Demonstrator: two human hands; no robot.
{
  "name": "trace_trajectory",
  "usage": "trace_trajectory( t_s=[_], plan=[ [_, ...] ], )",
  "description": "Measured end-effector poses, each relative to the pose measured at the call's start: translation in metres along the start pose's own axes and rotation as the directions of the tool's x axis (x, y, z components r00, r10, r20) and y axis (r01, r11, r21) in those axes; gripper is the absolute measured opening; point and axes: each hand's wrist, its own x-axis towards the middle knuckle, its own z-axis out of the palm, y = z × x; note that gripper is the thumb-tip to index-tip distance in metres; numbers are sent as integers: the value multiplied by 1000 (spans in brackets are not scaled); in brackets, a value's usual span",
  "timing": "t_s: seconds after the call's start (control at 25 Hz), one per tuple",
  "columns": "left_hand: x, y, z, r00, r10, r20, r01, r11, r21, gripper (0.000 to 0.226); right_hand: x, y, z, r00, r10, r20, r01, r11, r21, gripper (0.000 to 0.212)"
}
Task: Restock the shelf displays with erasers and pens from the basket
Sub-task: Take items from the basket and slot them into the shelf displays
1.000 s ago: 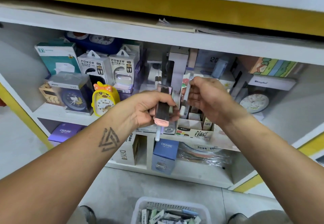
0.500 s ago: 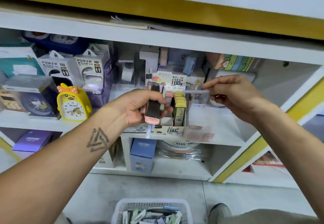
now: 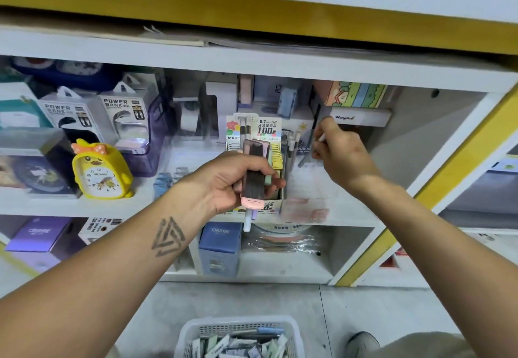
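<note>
The left hand grips a small bundle of slim flat packs, dark in the middle with a pink end cap at the bottom, and a white pen pokes out below it; the fingers curl round the bundle from the front and the thumb wraps the back, held just in front of the display box on the shelf. The right hand reaches to the right of that box, near the standing pens; its fingers are curled and seem to pinch something small and white, though what it is cannot be told.

The basket sits on the floor below, with more packets loose in it.

The packs look light and rigid, smooth plastic, so they would likely slide against each other if the grip loosens; best taken one at a time by the long edges, near the middle, between thumb and forefinger. The pen looks light and stiff too, and round enough to roll; hold it mid-barrel. Nothing here looks fragile, but the display box seems to be thin card and could tip or shift if pushed; slotting in from above should suit it.
</note>
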Motion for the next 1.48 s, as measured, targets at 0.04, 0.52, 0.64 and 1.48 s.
trace_trajectory(
  t_s=[0.04,0.52,0.64,1.48],
  plan=[
    [0,-1,1,1000,-3,7,3,1000,-2,28,0,0,3,1000,-15,4,15,1000,-19,8],
    [10,0,2,995,11,96,-13,1000,22,18,12,1,22,993,-96,-70,84,983,-163,17],
    [10,1,-1,996,4,90,-7,999,33,25,15,0,24,996,-83,19,84,928,-363,23],
    [-3,0,-3,998,53,30,-54,998,45,35,3,-15,12,986,86,143,-42,957,-287,66]
  ],
)
